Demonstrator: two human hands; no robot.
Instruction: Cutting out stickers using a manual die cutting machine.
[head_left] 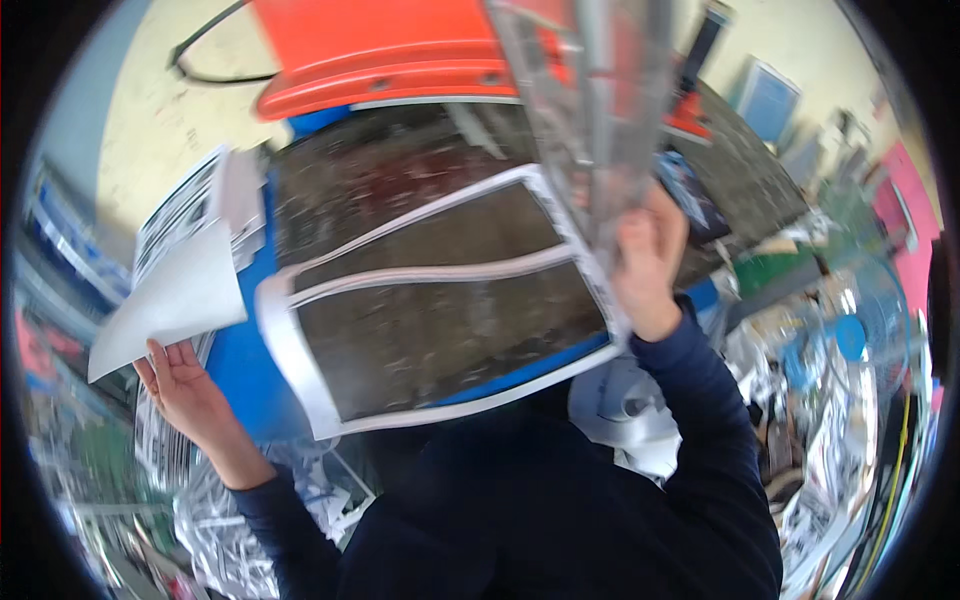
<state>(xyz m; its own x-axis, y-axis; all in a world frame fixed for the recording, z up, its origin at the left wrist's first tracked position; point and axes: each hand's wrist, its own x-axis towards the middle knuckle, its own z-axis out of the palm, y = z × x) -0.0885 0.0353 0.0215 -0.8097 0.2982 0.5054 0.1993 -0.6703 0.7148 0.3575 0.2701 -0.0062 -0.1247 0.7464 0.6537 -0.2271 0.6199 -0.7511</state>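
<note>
My left hand is at the left, its fingers at the lower edge of a curled white sheet, which it seems to pinch. That sheet bends up over a stack of printed papers. My right hand grips the right side of a white cut-out frame with two openings and a thin crossbar. The frame hangs over the dark, worn tabletop. Above my right hand a long, clear, shiny strip-like piece stands up, blurred; whether my fingers also hold it I cannot tell.
An orange machine part crosses the far side of the table. At the right edge lies a dark printed packet. A large clear bottle with a blue cap and crumpled scraps crowd the right; clear plastic bags lie lower left.
</note>
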